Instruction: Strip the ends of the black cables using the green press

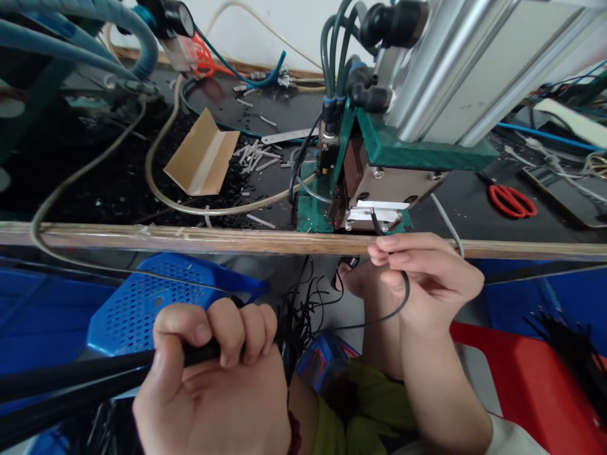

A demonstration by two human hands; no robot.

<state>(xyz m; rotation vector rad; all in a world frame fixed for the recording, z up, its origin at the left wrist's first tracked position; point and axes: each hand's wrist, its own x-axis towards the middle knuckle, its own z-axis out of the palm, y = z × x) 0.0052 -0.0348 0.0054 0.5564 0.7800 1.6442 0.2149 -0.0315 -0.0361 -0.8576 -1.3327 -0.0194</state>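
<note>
My left hand is closed around a thick bundle of black cables, which runs out to the left; loose cable ends hang on the other side. Between the thumb and fingertips of my right hand is a single black cable. Its tip, where thin wires show faintly, lies at the white strips on the front of a pneumatic press. Behind the fingers, the cable loops down and back toward the hanging strands.
A wooden bench edge crosses in front. On the bench lie a folded cardboard piece, pale tube offcuts and red-handled scissors. Below are a blue plastic stool and a red stool.
</note>
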